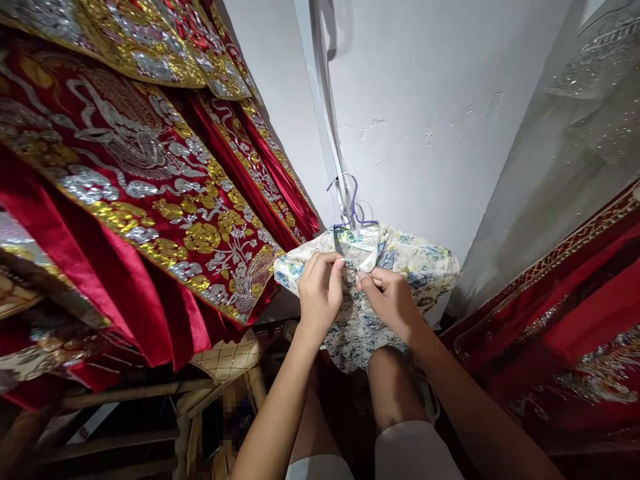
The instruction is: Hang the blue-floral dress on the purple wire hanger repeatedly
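Note:
A white floral top point(367, 320) with blue, green and yellow print and a gathered body hangs in front of me. A purple hanger point(355, 200) sits inside its neckline, the hook pointing up. My left hand point(323, 287) is closed, thumb and finger pinching the fabric edge at the left front of the neck opening. Slightly lower on the right, my right hand point(393, 297) pinches the same neckline near its middle. The fingertips are a short distance apart. Any small fastening between them is too small to make out.
A red costume point(200, 200) with gold and silver embroidery hangs at left, above a bamboo-like frame point(185, 407). On the right is more red beaded fabric point(575, 320). A white strip point(320, 100) runs down the pale wall point(425, 80) behind the hanger. My knees are below.

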`<state>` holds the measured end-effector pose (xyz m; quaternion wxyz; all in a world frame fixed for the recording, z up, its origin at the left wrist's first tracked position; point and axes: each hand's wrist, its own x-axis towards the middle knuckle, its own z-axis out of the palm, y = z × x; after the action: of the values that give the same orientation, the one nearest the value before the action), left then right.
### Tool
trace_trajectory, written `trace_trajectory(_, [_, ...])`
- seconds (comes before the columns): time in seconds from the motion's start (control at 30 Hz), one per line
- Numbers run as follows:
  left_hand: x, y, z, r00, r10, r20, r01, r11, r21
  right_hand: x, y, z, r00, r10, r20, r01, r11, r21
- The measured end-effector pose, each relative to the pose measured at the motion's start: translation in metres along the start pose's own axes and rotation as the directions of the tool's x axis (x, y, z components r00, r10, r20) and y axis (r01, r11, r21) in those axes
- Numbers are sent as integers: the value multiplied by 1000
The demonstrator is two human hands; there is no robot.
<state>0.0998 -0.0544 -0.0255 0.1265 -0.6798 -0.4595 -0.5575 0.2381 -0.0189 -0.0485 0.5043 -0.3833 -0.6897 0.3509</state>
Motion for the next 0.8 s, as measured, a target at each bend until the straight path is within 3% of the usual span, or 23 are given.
trace_trajectory(0.13, [0, -7, -3, 992, -47, -117, 50, 999, 21, 5, 11, 7, 1000, -8, 8, 8, 1000, -10])
trace_trajectory(0.23, [9, -25, -14, 923, -182, -338, 167, 983, -75, -3, 19, -2, 998, 3, 70, -3, 1000, 3])
trace_trajectory(0.33, [7, -57, -28, 780, -414, -469, 280, 902, -329, -20, 31, -11, 989, 132, 62, -137, 987, 84])
trace_trajectory(0.47, [-23, -99, -38, 576, -708, -408, 294, 645, -705, -42, 38, -8, 962, 242, 127, -267, 931, 251])
trace_trajectory(0.5, [-33, -105, -38, 496, -786, -370, 297, 554, -778, -45, 38, -6, 954, 255, 158, -291, 913, 286])
trace_trajectory(0.57, [-52, -110, -36, 291, -926, -242, 305, 329, -894, -49, 36, 0, 932, 276, 237, -345, 876, 337])
trace_trajectory(0.63, [-69, -110, -30, 118, -989, -93, 307, 125, -943, -51, 37, 6, 902, 306, 305, -405, 845, 350])
trace_trajectory(0.7, [-87, -107, -21, 46, -999, -17, 318, 31, -948, -56, 42, 8, 873, 341, 348, -456, 824, 335])
trace_trajectory(0.8, [-111, -100, -5, 2, -999, 42, 372, -38, -927, -69, 58, 4, 827, 361, 430, -507, 810, 294])
